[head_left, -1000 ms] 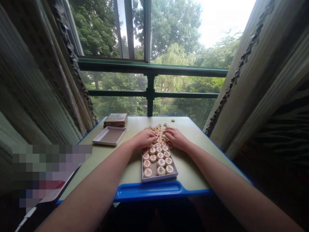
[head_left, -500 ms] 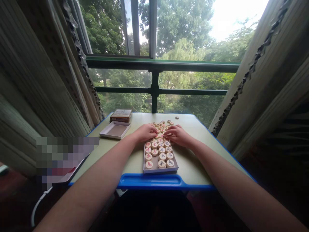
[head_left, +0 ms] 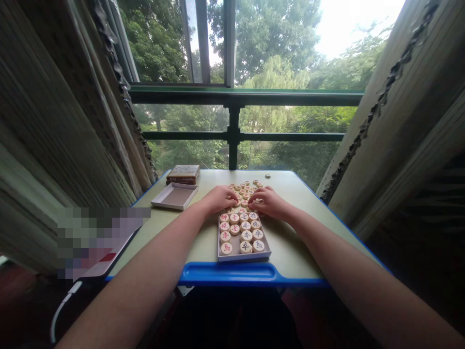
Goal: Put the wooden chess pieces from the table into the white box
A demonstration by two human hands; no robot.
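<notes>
A shallow box (head_left: pixel 244 259) near the table's front edge holds several round wooden pieces with red or black characters, with a gap in its lower middle. Beyond it lies a loose heap of similar pieces (head_left: pixel 246 196). My left hand (head_left: pixel 219 198) is at the heap's left side, fingers curved with their tips touching pieces. On the right side, my right hand (head_left: pixel 269 201) has its bent fingers at the heap too. Whether either hand grips a piece is too small to tell.
An open box lid (head_left: pixel 175 196) lies at the left, in front of a flat closed box (head_left: pixel 183 173). One lone piece (head_left: pixel 268 176) sits near the far edge. A blurred-out device (head_left: pixel 105 242) with a white cable is at the left edge.
The view has shifted slightly. Both hands remain at the heap, with only small finger movements. The pieces in the box look the same.
</notes>
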